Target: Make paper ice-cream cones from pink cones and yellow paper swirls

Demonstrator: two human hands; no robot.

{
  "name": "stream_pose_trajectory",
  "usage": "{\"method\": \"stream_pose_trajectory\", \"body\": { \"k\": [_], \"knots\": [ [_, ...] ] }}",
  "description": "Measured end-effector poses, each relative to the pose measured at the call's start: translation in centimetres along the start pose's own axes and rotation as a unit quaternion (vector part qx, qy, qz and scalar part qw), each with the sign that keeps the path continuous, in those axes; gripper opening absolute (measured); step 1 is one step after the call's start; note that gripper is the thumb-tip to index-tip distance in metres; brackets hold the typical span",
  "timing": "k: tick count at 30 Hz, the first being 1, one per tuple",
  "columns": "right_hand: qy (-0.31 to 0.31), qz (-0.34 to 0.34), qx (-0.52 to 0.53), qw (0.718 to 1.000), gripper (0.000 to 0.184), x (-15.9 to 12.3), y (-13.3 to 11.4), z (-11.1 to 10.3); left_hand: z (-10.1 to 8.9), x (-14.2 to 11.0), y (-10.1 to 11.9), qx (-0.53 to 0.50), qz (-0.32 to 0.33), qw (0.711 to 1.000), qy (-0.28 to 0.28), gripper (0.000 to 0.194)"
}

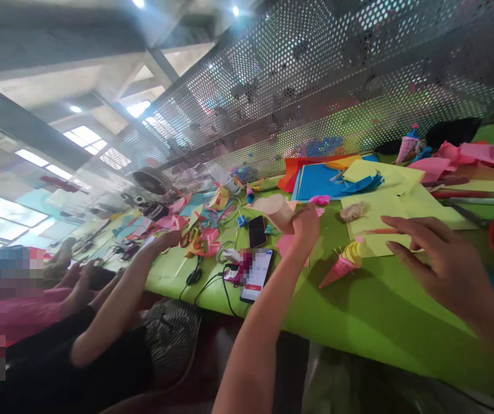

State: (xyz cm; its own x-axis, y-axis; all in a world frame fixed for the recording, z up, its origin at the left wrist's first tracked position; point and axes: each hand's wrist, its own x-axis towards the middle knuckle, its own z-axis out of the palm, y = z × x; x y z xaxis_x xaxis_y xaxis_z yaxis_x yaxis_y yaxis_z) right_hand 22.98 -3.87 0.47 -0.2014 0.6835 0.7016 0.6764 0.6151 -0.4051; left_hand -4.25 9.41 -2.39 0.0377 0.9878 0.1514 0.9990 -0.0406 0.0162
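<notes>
My left hand [307, 225] reaches over the green table with its fingers curled and partly hidden. A small bright pink piece [320, 200] lies at its fingertips, and a beige roll or cup [274, 208] is beside it. My right hand [440, 259] hovers over yellow paper [374, 246], thumb and fingers apart. Between them shows a thin orange-brown stick [382, 231], perhaps a pencil; it does not look gripped. Between my hands, a pink paper cone with a yellow pleated top [344, 264] rests on the table. A crumpled beige lump [353, 211] sits on the yellow paper.
Blue paper sheets [318, 181] and pink scraps [445, 161] lie at the back. A smaller cone [408, 144] stands near the perforated screen [316, 75]. Two phones, one with a lit screen [259, 279], cables and scissors [190, 238] are leftward. Another person's arm [117, 299] reaches in.
</notes>
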Motion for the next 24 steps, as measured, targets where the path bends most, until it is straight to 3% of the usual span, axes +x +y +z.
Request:
{"method": "stream_pose_trajectory", "body": {
  "k": [5,8,10,13,16,24],
  "knots": [
    [-0.015,0.029,0.012,0.999,0.037,0.0,0.1,0.0,-0.6,-1.0,-0.1,-0.031,-0.002,0.999,0.038,0.055],
    [-0.020,0.071,0.049,0.996,0.033,0.2,0.6,0.3,-1.3,-2.1,0.0,-0.173,0.031,0.980,0.091,0.056],
    [-0.024,0.098,0.087,0.991,0.030,0.6,0.8,0.6,-1.6,-3.1,0.4,-0.308,0.067,0.944,0.096,0.056],
    [-0.035,0.122,0.145,0.981,0.030,1.5,0.5,1.1,-1.9,-4.8,1.2,-0.498,0.099,0.859,0.064,0.058],
    [-0.057,0.115,0.181,0.975,0.032,2.8,-0.4,1.6,-2.1,-6.3,2.0,-0.583,0.100,0.806,0.032,0.050],
    [-0.100,0.092,0.125,0.983,0.031,4.3,-1.2,3.7,-2.5,-7.6,2.0,-0.589,0.118,0.799,0.035,0.039]
  ]
}}
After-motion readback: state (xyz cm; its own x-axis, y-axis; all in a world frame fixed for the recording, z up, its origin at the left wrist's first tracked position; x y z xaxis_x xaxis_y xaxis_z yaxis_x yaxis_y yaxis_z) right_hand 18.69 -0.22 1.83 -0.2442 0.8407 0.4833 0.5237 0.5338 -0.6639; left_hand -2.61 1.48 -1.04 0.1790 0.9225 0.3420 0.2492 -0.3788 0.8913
